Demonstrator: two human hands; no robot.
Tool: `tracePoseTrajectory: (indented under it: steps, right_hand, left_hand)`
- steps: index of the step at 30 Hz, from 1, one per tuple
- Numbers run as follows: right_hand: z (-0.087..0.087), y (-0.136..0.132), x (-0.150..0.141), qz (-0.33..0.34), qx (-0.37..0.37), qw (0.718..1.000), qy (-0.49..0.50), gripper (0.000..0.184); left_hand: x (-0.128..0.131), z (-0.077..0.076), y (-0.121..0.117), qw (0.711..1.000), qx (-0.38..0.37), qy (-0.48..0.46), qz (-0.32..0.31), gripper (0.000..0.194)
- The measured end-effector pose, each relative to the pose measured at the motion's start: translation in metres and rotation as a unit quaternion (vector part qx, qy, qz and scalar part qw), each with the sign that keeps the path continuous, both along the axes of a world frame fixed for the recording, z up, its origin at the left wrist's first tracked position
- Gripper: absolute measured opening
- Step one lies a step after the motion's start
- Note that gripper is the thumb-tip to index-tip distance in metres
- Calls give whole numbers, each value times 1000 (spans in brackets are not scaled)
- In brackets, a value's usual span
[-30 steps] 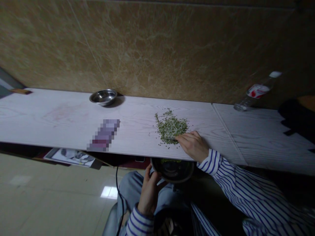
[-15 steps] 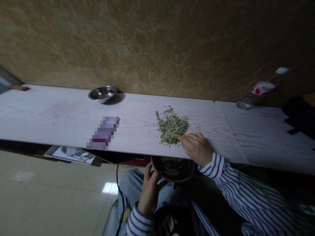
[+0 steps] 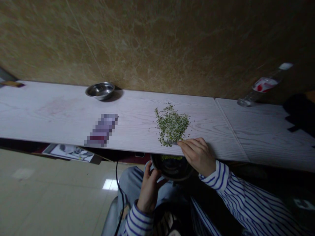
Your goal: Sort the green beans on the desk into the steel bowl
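A spread of small green beans mixed with white grains (image 3: 173, 124) lies on the white wood-grain table. My right hand (image 3: 197, 153) is at the near edge of this spread, fingers pinched on a thin grey metal utensil (image 3: 171, 142), which looks like a spoon; its tip lies among the beans. Below the table edge, my left hand (image 3: 149, 186) grips the left rim of a dark round bowl (image 3: 176, 175). Some green beans show inside the bowl, near its far side. The bowl sits over my lap, partly under the table edge.
An empty steel bowl (image 3: 100, 91) stands by the wall at the left. A blurred-out purple flat item (image 3: 102, 130) lies near the front edge. To the right are a clear plastic bottle (image 3: 264, 85) and a black object (image 3: 299, 113). A black cable (image 3: 120, 193) hangs down beside my leg.
My right hand has moved slightly nearer the table's front edge, and the utensil now shows more, lying flatter along the beans' near edge. My left hand keeps its grip on the bowl.
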State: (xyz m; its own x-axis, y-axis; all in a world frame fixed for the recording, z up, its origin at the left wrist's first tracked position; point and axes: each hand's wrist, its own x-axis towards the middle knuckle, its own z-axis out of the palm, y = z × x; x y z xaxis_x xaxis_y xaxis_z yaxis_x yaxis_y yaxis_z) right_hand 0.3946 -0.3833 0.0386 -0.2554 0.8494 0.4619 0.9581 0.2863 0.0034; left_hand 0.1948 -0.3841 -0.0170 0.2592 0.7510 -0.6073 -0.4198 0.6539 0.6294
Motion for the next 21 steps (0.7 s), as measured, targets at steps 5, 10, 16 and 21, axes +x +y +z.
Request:
tracePoseTrajectory:
  steps: [5,10,16,21]
  right_hand:
    - [0,-1,-2,-13,1,1000,0,22]
    - [-2,-5,-9,-3,-10,1000,-12,20]
    - [1,-13,-10,5,-5,1000,1,19]
    - [1,-16,-8,-9,6,1000,11,20]
  left_hand:
    - [0,2,1,1000,-8,1,6,55]
    - [-1,3,2,1000,3,3,6,53]
    - [-3,3,-1,1000,-1,2,9,53]
    - [-3,4,0,1000,0,2,8,52]
